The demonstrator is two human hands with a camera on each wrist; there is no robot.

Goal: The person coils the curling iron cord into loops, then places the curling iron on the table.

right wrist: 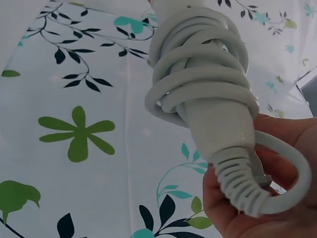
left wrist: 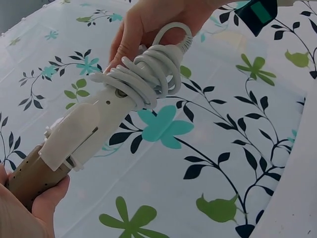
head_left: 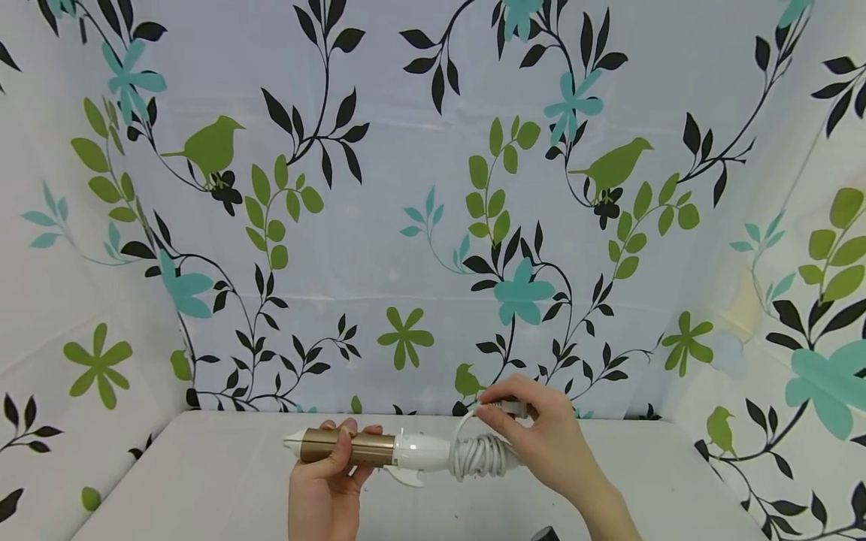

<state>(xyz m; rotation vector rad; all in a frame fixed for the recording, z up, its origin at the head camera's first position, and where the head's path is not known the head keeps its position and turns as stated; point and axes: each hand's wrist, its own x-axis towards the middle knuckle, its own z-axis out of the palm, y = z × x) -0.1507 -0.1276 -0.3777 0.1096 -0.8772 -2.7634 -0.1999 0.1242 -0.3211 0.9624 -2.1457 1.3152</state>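
Note:
A curling iron (head_left: 422,452) with a gold barrel (head_left: 372,448) and white handle lies level in the head view, its white tip pointing left. My left hand (head_left: 330,473) grips the barrel, thumb across the front. Grey-white cord (head_left: 482,457) is wound in several loops around the handle, also seen close in the right wrist view. Beside the wound end, my right hand (head_left: 541,436) pinches the cord's plug (head_left: 516,409) between thumb and fingers. A short loop of cord (right wrist: 297,168) bends from the ribbed strain relief (right wrist: 240,181) toward that hand, which partly hides the plug.
Below the hands spreads a white tabletop (head_left: 223,481). Curtains (head_left: 406,225) printed with leaves, birds and flowers stand behind it and on both sides. A small dark object (head_left: 544,534) shows at the bottom edge, and a dark wrist device (left wrist: 256,15) sits on the right wrist.

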